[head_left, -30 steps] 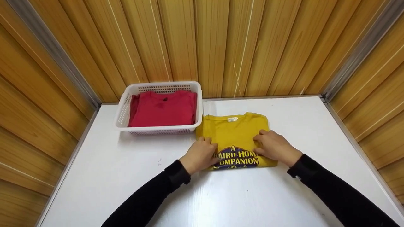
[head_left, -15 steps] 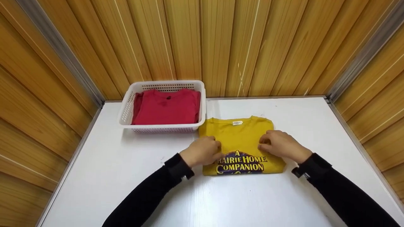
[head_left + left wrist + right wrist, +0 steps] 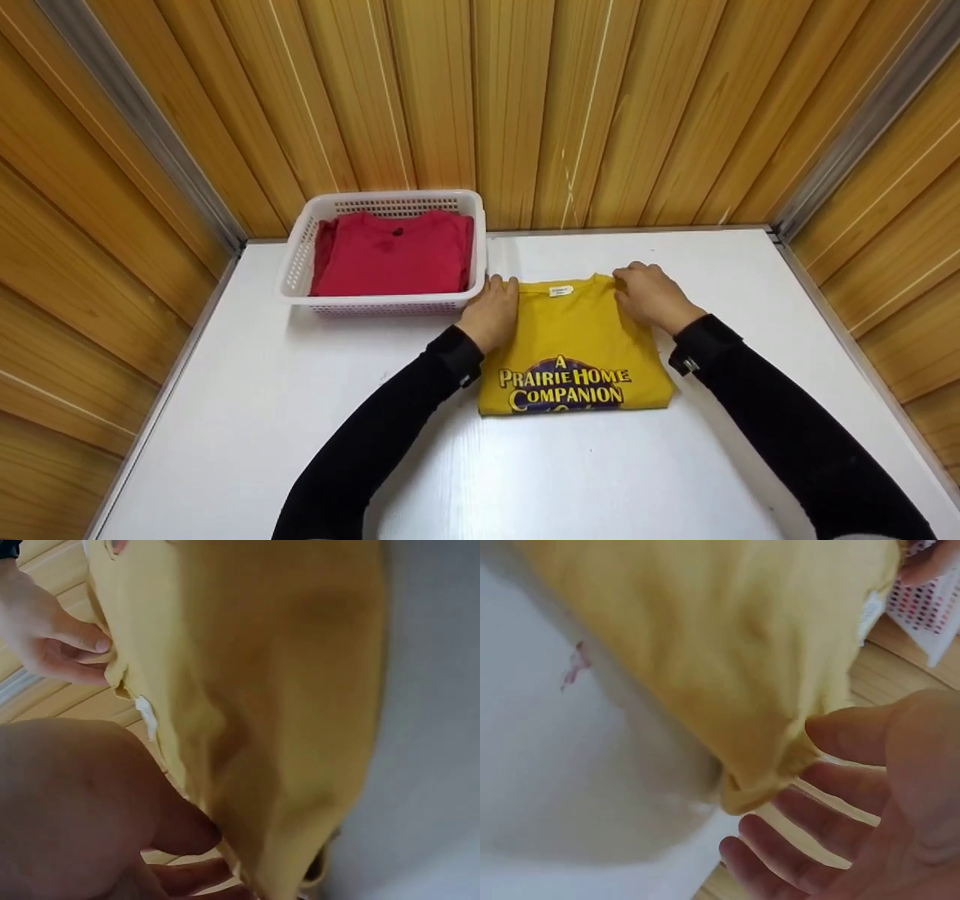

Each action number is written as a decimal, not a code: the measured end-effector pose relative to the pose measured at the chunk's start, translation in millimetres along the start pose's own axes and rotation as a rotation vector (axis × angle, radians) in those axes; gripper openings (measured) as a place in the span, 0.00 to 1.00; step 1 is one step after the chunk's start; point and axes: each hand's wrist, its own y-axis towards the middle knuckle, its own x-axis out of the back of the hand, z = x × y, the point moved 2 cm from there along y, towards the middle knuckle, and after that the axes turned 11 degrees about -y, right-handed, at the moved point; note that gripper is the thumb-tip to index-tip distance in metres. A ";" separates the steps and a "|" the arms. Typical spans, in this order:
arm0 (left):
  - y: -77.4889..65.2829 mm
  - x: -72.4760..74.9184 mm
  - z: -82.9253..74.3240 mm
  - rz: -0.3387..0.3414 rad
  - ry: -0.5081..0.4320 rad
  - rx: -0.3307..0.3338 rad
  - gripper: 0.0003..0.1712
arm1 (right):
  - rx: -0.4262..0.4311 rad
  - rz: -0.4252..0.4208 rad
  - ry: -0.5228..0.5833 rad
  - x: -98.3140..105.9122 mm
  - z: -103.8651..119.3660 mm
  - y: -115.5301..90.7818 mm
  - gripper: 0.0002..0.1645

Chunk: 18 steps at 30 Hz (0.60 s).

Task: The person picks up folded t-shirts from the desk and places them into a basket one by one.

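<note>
A yellow T-shirt (image 3: 577,330), folded into a rectangle with dark printed lettering toward me, lies on the white table. My left hand (image 3: 493,311) is at its far left corner beside the basket, thumb on the near face and fingers behind the edge. At the far right corner, my right hand (image 3: 654,296) pinches the shirt's edge; in the right wrist view its thumb (image 3: 855,733) meets the cloth, with the other fingers spread just beyond. A white collar label (image 3: 560,291) shows between the hands.
A white perforated basket (image 3: 379,301) holding folded red clothing (image 3: 394,259) stands at the back left, close against my left hand. Wood-look panels (image 3: 510,112) rise behind the table and on both sides.
Both hands have moved away from me, from the middle of the T-shirt's sides to its far corners. The lettering is now uncovered. The basket has stayed in place.
</note>
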 end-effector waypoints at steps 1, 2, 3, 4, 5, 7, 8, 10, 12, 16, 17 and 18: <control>1.5 -1.9 0.5 -0.011 0.010 -0.004 0.27 | -0.001 0.016 -0.004 -1.9 -0.8 1.1 0.30; 2.6 -3.5 0.9 -0.024 0.017 -0.011 0.25 | -0.002 0.028 -0.008 -3.8 -1.8 2.2 0.30; 3.4 -4.9 1.4 -0.036 0.020 -0.017 0.24 | -0.003 0.038 -0.008 -5.5 -2.6 3.0 0.30; 4.0 -5.5 2.3 -0.054 0.023 -0.022 0.23 | -0.003 0.042 -0.005 -5.8 -3.1 4.4 0.30; 4.2 -5.9 3.0 -0.079 0.029 -0.032 0.21 | -0.004 0.044 -0.001 -6.4 -3.8 6.0 0.29; 3.4 -6.6 4.1 -0.139 0.053 -0.056 0.20 | -0.003 0.044 0.017 -7.0 -4.9 8.3 0.28; 2.4 -7.2 4.4 -0.174 0.069 -0.067 0.20 | 0.002 0.044 0.021 -7.6 -5.4 9.3 0.27; 0.0 -8.6 4.4 -0.252 0.128 -0.089 0.20 | 0.010 0.050 0.037 -8.6 -6.4 10.3 0.24; -1.8 -10.4 3.5 -0.315 0.230 -0.109 0.21 | 0.018 0.052 0.054 -9.5 -7.6 10.2 0.22; 1.6 -15.2 -0.4 -0.311 0.534 -0.136 0.19 | 0.029 0.022 0.097 -10.9 -12.6 8.8 0.16; 3.2 -16.2 -1.6 -0.289 0.591 -0.141 0.19 | 0.031 0.010 0.114 -10.8 -14.2 8.1 0.15; 4.7 -17.4 -2.7 -0.263 0.630 -0.144 0.19 | 0.027 0.004 0.136 -10.9 -15.7 7.2 0.14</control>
